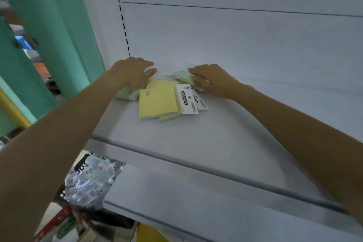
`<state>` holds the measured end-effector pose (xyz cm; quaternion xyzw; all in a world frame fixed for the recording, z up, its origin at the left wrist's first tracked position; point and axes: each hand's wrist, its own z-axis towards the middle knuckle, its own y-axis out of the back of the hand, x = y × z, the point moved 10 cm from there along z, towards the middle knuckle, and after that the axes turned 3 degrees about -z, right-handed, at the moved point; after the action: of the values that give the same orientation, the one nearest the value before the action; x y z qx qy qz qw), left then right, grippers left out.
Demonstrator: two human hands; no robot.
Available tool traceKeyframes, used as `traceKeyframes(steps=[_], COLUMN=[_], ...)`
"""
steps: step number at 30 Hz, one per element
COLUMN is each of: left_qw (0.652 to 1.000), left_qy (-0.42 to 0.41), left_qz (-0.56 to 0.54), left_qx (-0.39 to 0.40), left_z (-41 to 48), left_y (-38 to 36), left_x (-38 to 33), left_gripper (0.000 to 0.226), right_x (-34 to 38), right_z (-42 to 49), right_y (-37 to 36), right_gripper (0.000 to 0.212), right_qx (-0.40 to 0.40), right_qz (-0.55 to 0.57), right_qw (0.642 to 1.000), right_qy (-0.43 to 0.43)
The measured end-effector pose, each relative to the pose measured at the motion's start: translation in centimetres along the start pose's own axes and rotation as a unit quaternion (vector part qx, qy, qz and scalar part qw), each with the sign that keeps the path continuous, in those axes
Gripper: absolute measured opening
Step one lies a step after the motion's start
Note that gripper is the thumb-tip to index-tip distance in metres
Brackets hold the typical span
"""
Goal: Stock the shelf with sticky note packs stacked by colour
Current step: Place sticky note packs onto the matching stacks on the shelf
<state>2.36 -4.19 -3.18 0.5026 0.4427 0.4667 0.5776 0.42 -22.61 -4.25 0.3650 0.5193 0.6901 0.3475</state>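
A loose pile of flat square sticky note packs in clear wrap lies toward the back of a white metal shelf (225, 143), near its left end; the uppermost pale yellow pack (157, 102) lies face up and slightly skewed, overlapping a second yellow pack (170, 117) whose edge shows beneath its lower right corner; white printed header cards (186, 100) reading "STICKY NOTE" fan out to the right of the yellow packs, touching them.

A pale green pack (126, 93) lies at the left of the pile, touching the yellow pack's upper left edge, and is partly covered by the left hand (131, 73); that hand rests palm down over it with fingers extended toward the shelf's back panel; whether it grips the pack cannot be told.

A second pale green pack (183, 76) sits at the right rear of the pile; the right hand (212, 80) lies on it with fingers curled over its right side, apparently grasping it.

Both bare forearms reach in from the lower corners; the white back panel (235, 35) carries a slotted upright (120, 12) at left; below the shelf's left end a heap of crumpled clear plastic wrapping (90, 180) lies in a dark container; a teal green column (53, 25) stands left of the unit.
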Motion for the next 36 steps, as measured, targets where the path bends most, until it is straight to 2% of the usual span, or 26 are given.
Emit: traceKeyframes(steps=[5,8,13,17,22,23,26,31,36], left_qw=[1.000,1.000,0.993,0.989,0.975,0.976,0.984,0.976,0.966], left_qy=[-0.009,0.005,-0.005,-0.047,-0.084,-0.080,-0.026,-0.038,-0.066], left_qz=[0.006,0.008,-0.055,-0.104,-0.193,-0.191,-0.172,-0.211,-0.250], left_qx=[0.016,0.028,0.104,0.096,0.068,0.061,0.043,0.042,-0.021], left_z=[2.3,3.8,4.4,4.6,5.5,5.9,7.0,8.2,8.9], left_y=[-1.2,-2.0,-4.0,-3.7,-3.4,-3.4,-3.5,-3.6,-1.8], left_x=[3.9,6.3,7.0,5.4,3.4,3.2,3.4,1.3,0.1], left_gripper=[0.053,0.050,0.053,0.049,0.038,0.037,0.045,0.055,0.059], right_x=[-0.9,-0.9,-0.8,-2.1,-4.4,-4.8,-5.9,-4.3,-5.0], right_z=[-0.3,-1.2,-3.1,-4.1,-5.0,-5.1,-4.9,-3.3,-3.9], right_y=[-0.7,-0.2,0.9,0.9,1.6,1.8,2.0,1.0,1.6], right_gripper=[0.057,0.059,0.040,0.019,0.039,0.038,0.033,0.038,0.026], right_qx=[0.020,0.004,-0.070,-0.125,-0.152,-0.160,-0.160,-0.060,-0.074], right_qz=[0.091,0.104,0.136,0.254,0.327,0.319,0.211,0.099,0.133], right_qw=[0.988,0.980,0.966,0.927,0.882,0.881,0.912,0.961,0.946], right_qy=[-0.121,-0.168,-0.209,-0.246,-0.304,-0.311,-0.314,-0.251,-0.285])
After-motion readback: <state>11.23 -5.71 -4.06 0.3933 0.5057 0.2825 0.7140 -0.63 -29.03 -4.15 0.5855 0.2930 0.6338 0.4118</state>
